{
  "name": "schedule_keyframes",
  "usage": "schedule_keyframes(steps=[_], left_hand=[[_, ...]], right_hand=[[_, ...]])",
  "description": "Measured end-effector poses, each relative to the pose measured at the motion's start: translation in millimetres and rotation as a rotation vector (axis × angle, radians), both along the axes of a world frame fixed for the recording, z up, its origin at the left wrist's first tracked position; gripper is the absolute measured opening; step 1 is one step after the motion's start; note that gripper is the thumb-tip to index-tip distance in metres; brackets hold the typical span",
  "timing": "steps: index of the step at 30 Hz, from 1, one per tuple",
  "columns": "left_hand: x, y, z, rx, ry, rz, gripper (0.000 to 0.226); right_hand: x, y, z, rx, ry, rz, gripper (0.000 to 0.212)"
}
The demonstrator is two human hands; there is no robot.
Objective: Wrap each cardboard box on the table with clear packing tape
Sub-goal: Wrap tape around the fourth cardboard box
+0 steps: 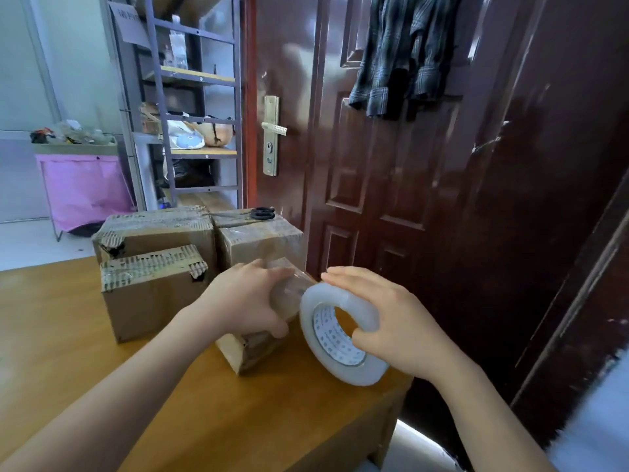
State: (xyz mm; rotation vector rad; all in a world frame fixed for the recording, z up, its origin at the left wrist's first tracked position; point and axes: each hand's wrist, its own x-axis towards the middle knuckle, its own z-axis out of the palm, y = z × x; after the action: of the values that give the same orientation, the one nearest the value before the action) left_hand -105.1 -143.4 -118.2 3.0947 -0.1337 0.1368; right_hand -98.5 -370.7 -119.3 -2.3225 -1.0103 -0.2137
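A small cardboard box [248, 349] stands near the right end of the wooden table [102, 386], partly covered with clear tape. My left hand [245, 301] grips it from above, fingers over the top and thumb down its near side. My right hand [398, 321] holds a big roll of clear packing tape [340, 338], thumb inside the core and fingers over the rim. A stretch of tape runs from the roll onto the box. Three more cardboard boxes stand behind: one with a torn top [149, 294], a larger one [156, 229] and a taped one [262, 243].
Black scissors [262, 213] lie on the far box at the back. A dark brown door [391, 165] with a hanging plaid shirt [408, 52] stands close to the table's right edge. A metal shelf rack [194, 107] and a pink bin [81, 189] are at the back left.
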Motion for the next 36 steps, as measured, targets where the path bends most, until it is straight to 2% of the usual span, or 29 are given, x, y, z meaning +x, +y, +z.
schedule_keyframes(steps=[4,7,10,13,15,18,23,25,27,31,36], left_hand=[[5.9,5.1,-4.0,-0.303,0.067,-0.060,0.092],[8.8,7.4,-6.6,-0.457,0.100,-0.080,0.074],[7.7,2.8,-6.6,-0.470,0.114,-0.164,0.062],[10.1,2.6,-8.4,-0.417,0.119,-0.156,0.068],[14.5,7.7,-11.5,-0.361,0.129,-0.116,0.075],[18.9,12.0,-14.3,-0.354,0.125,-0.068,0.067],[17.7,7.3,-12.5,-0.320,0.129,-0.078,0.065],[16.4,7.0,-11.6,-0.323,0.124,-0.084,0.065],[15.4,7.1,-10.9,-0.330,0.121,-0.085,0.065],[15.5,8.4,-9.8,-0.340,0.128,-0.090,0.068],[14.9,10.9,-10.0,-0.411,0.112,-0.105,0.065]], right_hand=[[-0.7,1.7,2.7,0.204,-0.160,-0.127,0.068],[4.1,14.4,-13.7,0.381,-0.330,-0.225,0.055],[14.0,23.0,-43.1,0.598,-0.519,-0.323,0.047],[18.9,28.5,-75.3,0.750,-0.561,-0.388,0.041],[17.0,31.2,-93.3,0.754,-0.511,-0.399,0.043],[16.4,27.7,-104.4,0.704,-0.398,-0.347,0.049],[19.5,18.7,-105.7,0.614,-0.372,-0.334,0.062],[16.9,18.7,-106.5,0.599,-0.383,-0.333,0.060],[16.2,19.0,-107.0,0.603,-0.389,-0.331,0.060],[16.1,19.2,-107.8,0.630,-0.357,-0.327,0.074],[16.2,17.1,-104.8,0.621,-0.301,-0.304,0.075]])
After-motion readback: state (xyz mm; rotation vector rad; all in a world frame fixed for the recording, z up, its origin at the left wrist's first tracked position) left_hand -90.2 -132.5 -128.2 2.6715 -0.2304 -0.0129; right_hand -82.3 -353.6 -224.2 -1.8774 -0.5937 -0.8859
